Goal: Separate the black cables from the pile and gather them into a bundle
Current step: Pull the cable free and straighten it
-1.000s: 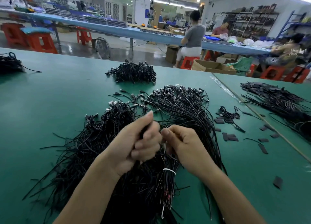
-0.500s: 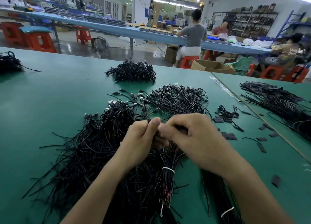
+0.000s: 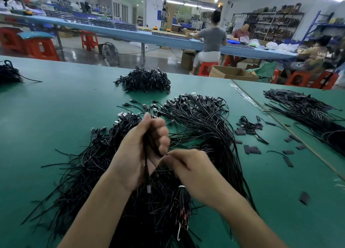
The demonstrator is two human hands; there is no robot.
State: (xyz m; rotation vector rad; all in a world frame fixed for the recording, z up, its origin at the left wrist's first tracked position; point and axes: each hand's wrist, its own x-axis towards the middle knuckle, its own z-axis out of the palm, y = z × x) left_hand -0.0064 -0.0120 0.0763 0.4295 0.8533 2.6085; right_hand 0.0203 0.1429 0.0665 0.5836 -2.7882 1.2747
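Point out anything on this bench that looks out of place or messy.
Small flat black pieces lie scattered on the green mat right of the main cable pile, one stray piece well apart near the right edge. A few short cables sit loose among them. Nothing looks damaged.

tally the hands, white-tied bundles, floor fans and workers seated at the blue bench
hands: 2, left and right, both holding cables
tied bundle: 1
fan: 1
workers: 3
total: 7
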